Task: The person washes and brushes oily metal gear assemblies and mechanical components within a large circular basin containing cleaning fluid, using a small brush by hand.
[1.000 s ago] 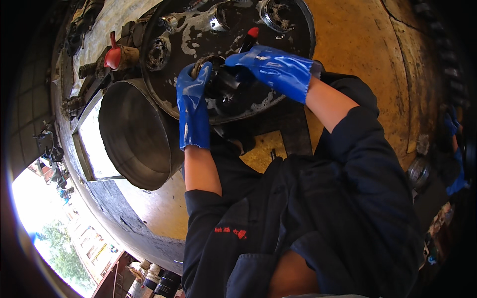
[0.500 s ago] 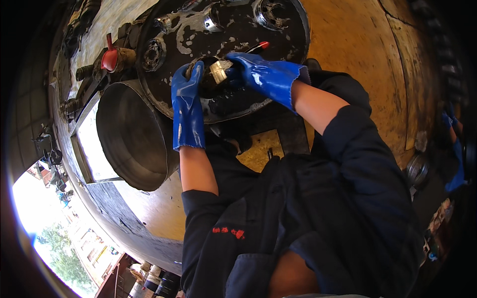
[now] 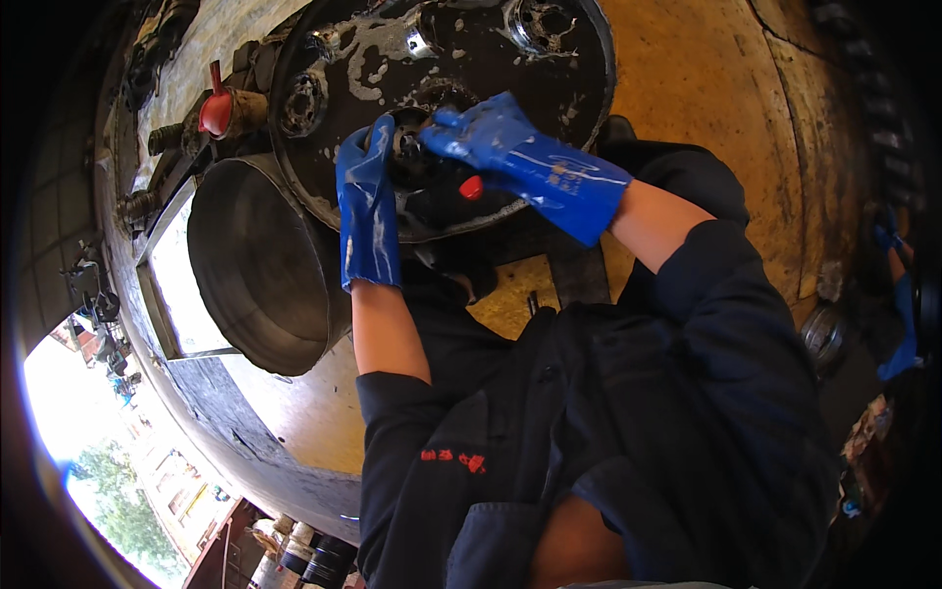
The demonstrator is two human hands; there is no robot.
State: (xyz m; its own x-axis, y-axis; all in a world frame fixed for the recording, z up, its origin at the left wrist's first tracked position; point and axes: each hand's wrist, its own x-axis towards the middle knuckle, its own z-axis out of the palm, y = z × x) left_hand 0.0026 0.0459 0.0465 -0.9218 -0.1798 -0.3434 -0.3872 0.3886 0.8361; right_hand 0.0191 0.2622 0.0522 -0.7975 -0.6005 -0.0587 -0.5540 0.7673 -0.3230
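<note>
a broad round pan [image 3: 549,93], dark and streaked with wet, pale froth, is set near the view's twelve o'clock. a stained brown floor [image 3: 706,98] is spread at the pan's three o'clock, a deep metal drum [image 3: 260,265] is tilted open at its eight o'clock, and a red vessel [image 3: 216,113] is seen at its nine o'clock. bright daylight is let in at the view's eight o'clock. both hands are covered by long blue gloves. by the left hand [image 3: 365,162], half curled, the near side of a dark ringed part [image 3: 407,147] is grasped, thumb and fingers parted around its edge. the right hand [image 3: 486,133] is curled over a tool whose red end [image 3: 471,187] is left poking out below; its other end is hidden. the ringed part is held within the pan, toward six o'clock; it is blackened, wet-looking and partly covered by the gloves.
</note>
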